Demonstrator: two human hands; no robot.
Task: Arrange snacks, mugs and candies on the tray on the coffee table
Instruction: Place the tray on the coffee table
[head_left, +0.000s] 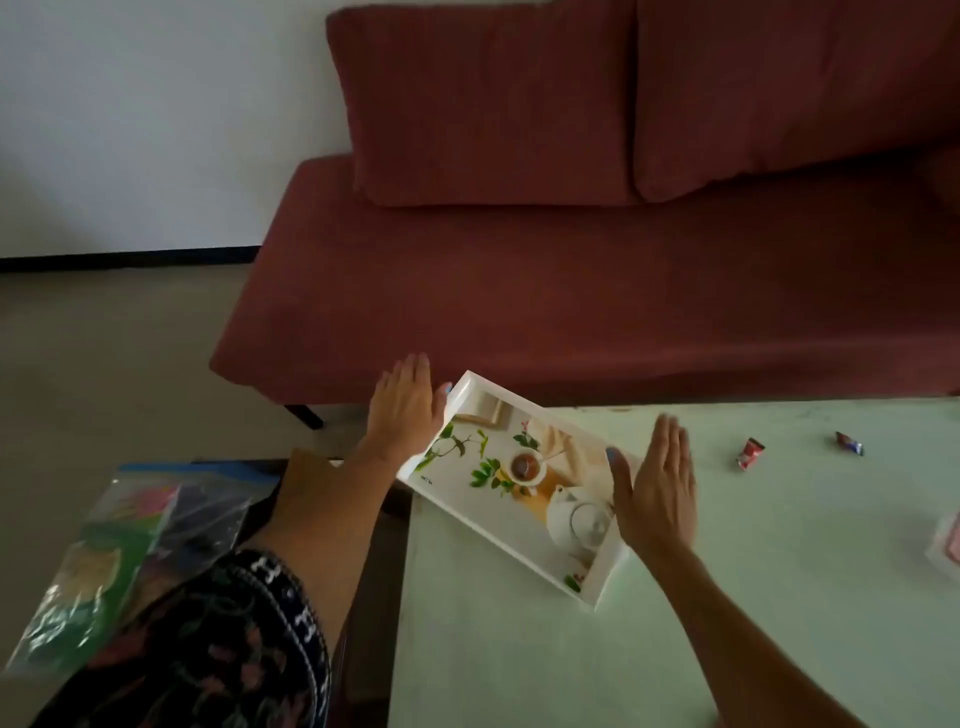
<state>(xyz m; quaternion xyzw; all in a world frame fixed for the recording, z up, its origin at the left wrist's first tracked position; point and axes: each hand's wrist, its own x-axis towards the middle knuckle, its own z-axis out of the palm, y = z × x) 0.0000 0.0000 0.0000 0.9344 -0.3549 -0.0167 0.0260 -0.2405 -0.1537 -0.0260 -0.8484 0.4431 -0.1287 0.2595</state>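
Tray (597, 584) on table (727, 597) left corner, w/ candies (749, 453) right of it, sofa (571, 291) behind

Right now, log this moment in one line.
stage: positioning tray | left hand: open at end | right hand: open at end | candies: on table, outside tray
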